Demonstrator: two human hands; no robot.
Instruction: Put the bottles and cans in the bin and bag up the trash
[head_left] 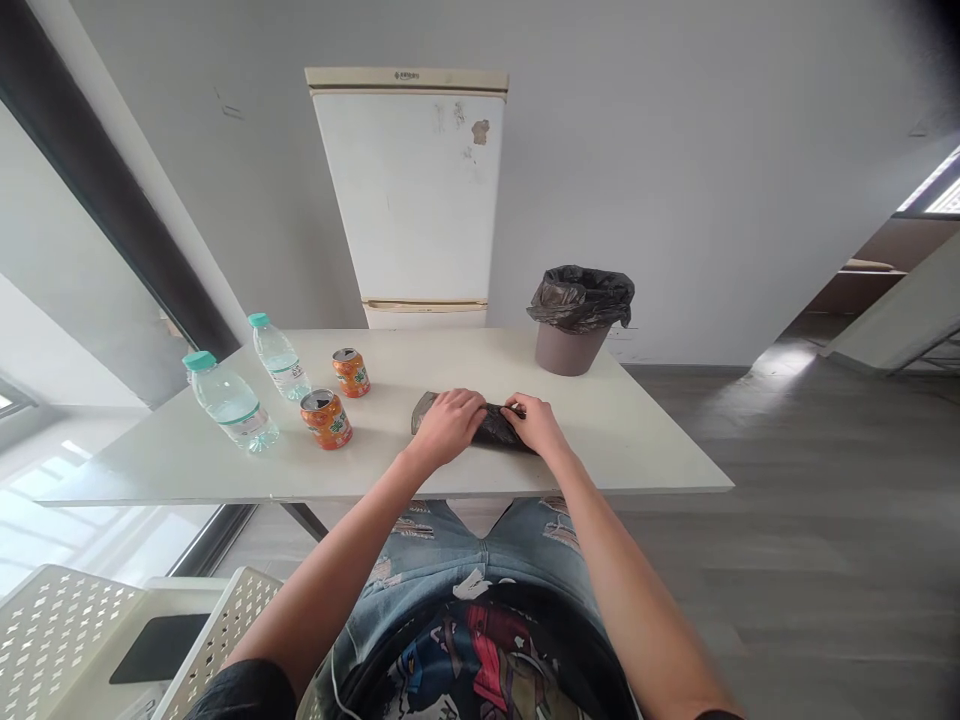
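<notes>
A black plastic bag (499, 428), folded into a flat strip, lies on the white table in front of me. My left hand (451, 425) rests over its left part, fingers together and curved on the plastic. The bag's left end pokes out past that hand. At the bag's right part, my right hand (534, 420) pinches the upper edge between thumb and fingers. Beyond my right hand stands a brown trash bin (570, 350), lined with another black bag (574, 305) whose rim hangs over the outside.
Two orange soda cans (328, 425) and two clear bottles (234, 405) with green caps stand on the table's left side. The white table (637, 440) ends close to my legs. A white fridge (420, 200) is behind it, and a perforated basket (82, 620) sits at lower left.
</notes>
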